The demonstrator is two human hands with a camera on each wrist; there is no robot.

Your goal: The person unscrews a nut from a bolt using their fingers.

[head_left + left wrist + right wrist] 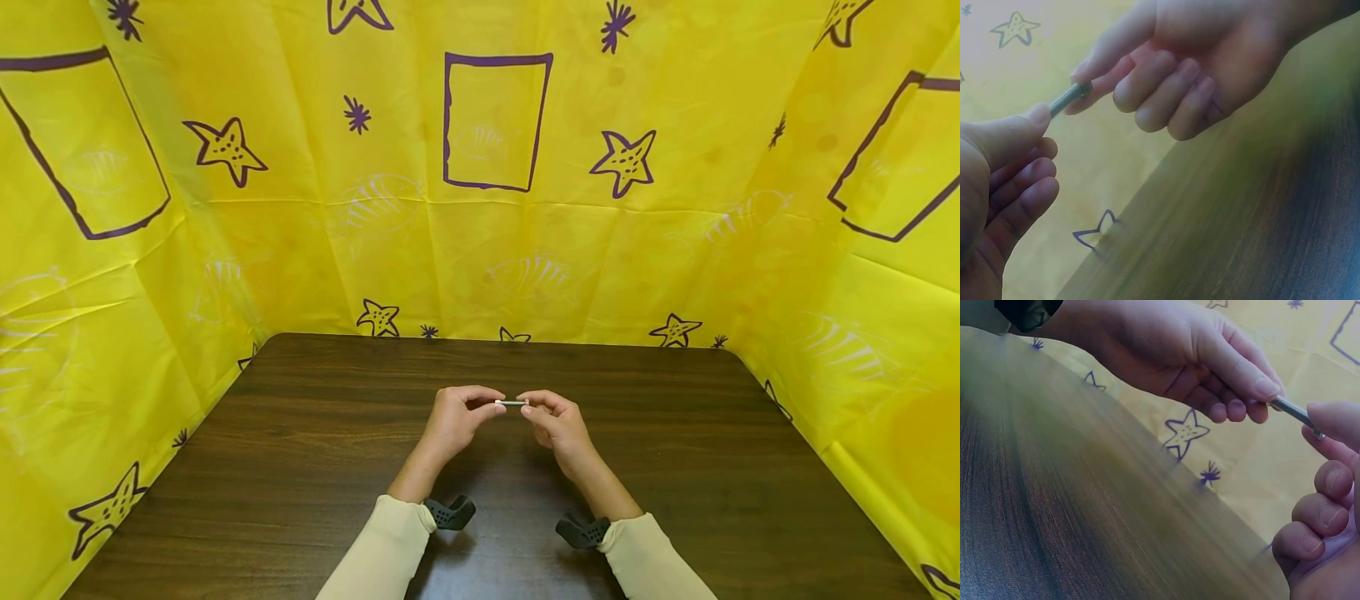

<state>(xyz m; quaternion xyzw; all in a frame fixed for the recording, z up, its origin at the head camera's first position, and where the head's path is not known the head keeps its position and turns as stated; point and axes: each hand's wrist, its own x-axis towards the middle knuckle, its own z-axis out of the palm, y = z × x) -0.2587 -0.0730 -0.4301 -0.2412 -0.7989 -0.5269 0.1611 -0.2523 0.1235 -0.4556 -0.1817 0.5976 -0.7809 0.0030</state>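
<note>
A thin metal bolt point(512, 403) is held level above the table between both hands. In the left wrist view the bolt point(1066, 100) shows a threaded shank, with a wider end by the right fingers. The left hand point(454, 418) pinches one tip between thumb and fingers, which hide that end. At the other end, the right hand point(558, 423) pinches the bolt with thumb and index finger. Its remaining fingers are curled in the right wrist view, where the bolt's point(1297, 414) wider end, a head or a nut, peeks out beside the right thumb.
Below the hands lies a dark wood-grain table point(315, 467). Yellow cloth point(300, 250) printed with starfish and fish encloses its back and sides. A black band point(452, 512) is on the left wrist and another black band point(581, 530) on the right, over pale sleeves.
</note>
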